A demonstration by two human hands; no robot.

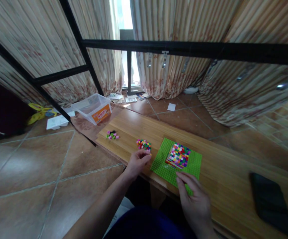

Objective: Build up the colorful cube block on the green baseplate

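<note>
A green baseplate [193,162] lies on the wooden table [223,169], carrying a square block of many-coloured small bricks [178,155]. My right hand [192,196] rests on the plate's near edge, fingers together and laid flat, with nothing visible in it. My left hand [137,162] sits curled on the table just left of the plate, fingertips pinched beside a small heap of mixed-colour bricks [144,144]. What it pinches is too small to make out. A second little pile of pink, green and black bricks [112,134] lies further left.
A dark phone [270,202] lies on the table at the right. On the tiled floor beyond stand a clear plastic box [94,108] with an orange label, scattered papers and a yellow toy [38,111]. A black metal frame [183,48] crosses in front of the curtains.
</note>
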